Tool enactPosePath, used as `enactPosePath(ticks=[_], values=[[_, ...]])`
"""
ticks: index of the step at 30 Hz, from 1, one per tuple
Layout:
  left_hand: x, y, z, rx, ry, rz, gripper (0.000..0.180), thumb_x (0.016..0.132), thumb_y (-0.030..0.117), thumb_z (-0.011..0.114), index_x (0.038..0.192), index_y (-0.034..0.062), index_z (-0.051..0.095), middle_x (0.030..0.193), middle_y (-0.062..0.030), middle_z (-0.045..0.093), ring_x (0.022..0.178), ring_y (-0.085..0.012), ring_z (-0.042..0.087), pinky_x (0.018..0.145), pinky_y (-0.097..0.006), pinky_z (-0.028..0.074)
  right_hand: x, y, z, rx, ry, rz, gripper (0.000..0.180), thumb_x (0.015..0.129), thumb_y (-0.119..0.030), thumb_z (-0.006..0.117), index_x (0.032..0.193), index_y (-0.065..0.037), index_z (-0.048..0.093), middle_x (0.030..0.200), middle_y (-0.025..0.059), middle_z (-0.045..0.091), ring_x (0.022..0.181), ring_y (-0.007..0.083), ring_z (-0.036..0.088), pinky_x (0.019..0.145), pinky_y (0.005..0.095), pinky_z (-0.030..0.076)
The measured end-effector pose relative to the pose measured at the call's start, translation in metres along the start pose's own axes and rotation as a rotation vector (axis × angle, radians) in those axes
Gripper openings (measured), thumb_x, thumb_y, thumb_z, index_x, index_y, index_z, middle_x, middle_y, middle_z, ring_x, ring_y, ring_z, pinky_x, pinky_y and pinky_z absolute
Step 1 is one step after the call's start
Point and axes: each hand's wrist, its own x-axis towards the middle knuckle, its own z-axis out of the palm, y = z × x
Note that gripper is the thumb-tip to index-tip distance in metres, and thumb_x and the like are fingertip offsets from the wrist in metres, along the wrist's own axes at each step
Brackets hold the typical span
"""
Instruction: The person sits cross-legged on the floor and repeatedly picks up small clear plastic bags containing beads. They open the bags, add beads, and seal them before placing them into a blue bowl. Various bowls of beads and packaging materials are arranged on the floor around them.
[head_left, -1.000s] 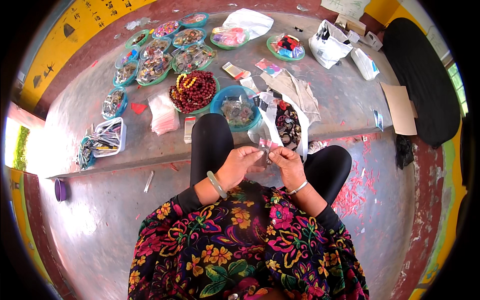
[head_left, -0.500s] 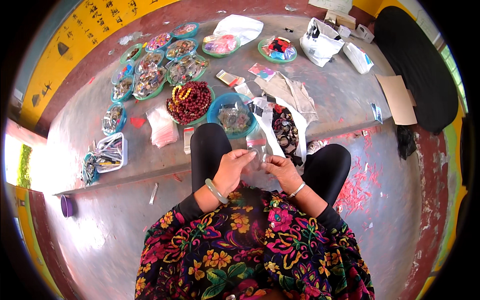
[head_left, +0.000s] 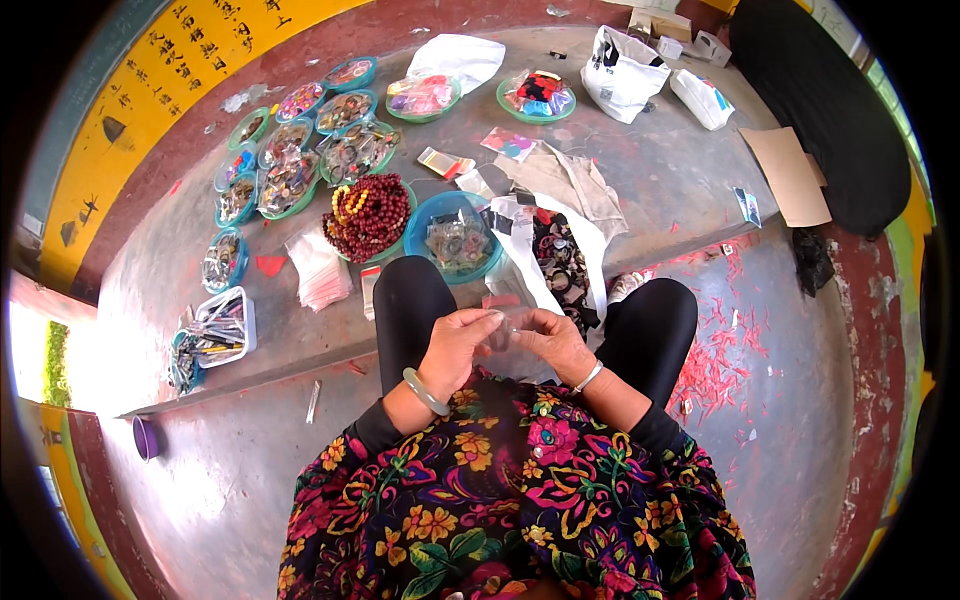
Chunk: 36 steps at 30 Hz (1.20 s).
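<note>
Clear plastic bag between left hand and right hand

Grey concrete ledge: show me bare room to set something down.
Mostly bare: the grey concrete ledge between the crumpled beige cloth and brown cardboard sheet; a smaller patch between the white plastic tray and stacked clear plastic bags. Crowded: back left, with round teal and green bowls; middle, with dark red beads, a round blue basin and white plastic bag.
</note>
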Motion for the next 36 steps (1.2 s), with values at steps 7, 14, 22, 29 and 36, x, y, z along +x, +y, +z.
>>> enactPosePath(ticks=[7,14,22,29,36], values=[[0.003,-0.009,0.003,0.127,-0.013,0.066,0.021,0.083,0.016,0.065,0.097,0.0000,0.064,0.083,-0.0004,0.062,0.066,-0.0061,0.053,0.051,-0.019,0.041,-0.004,-0.014,-0.001,0.015,0.019,0.079,0.012,0.080,-0.009,0.067,0.086,0.000,0.062,0.077,-0.0021,0.058,0.070,0.0043,0.050,0.064,0.0192,0.042],[0.005,-0.010,0.000,0.168,-0.118,0.001,0.017,0.085,0.012,0.061,0.098,0.0015,0.059,0.086,-0.0009,0.061,0.070,-0.0052,0.055,0.051,-0.018,0.045,0.000,-0.003,-0.003,0.136,0.143,-0.002,0.012,0.082,-0.012,0.065,0.089,-0.003,0.064,0.076,-0.0038,0.059,0.069,0.0045,0.051,0.059,0.0179,0.042],[0.006,-0.016,-0.005,0.256,-0.110,0.044,0.012,0.089,0.007,0.052,0.097,0.0001,0.058,0.086,-0.0011,0.060,0.073,-0.0077,0.058,0.061,-0.022,0.052,0.010,-0.009,-0.025,-0.266,0.300,-0.383,0.013,0.075,-0.003,0.068,0.087,-0.004,0.066,0.100,0.0045,0.057,0.093,0.0123,0.051,0.080,0.0239,0.042],[-0.001,-0.014,0.002,0.644,-0.227,0.178,0.017,0.088,0.006,0.051,0.099,-0.0041,0.058,0.088,-0.0059,0.063,0.077,-0.0115,0.063,0.068,-0.024,0.052,0.006,-0.041,-0.029,-0.864,0.084,-0.586,0.014,0.065,-0.006,0.071,0.079,-0.010,0.070,0.107,0.0080,0.059,0.105,0.0277,0.051,0.088,0.0357,0.042],[-0.003,-0.016,-0.002,0.687,-0.278,0.173,0.021,0.087,0.008,0.052,0.103,-0.0038,0.059,0.086,-0.0086,0.064,0.072,-0.0128,0.064,0.068,-0.025,0.051,0.002,-0.042,-0.030,-0.937,-0.114,-0.485,0.019,0.063,-0.006,0.069,0.081,-0.008,0.070,0.111,0.0105,0.060,0.112,0.0283,0.050,0.093,0.0365,0.041]])
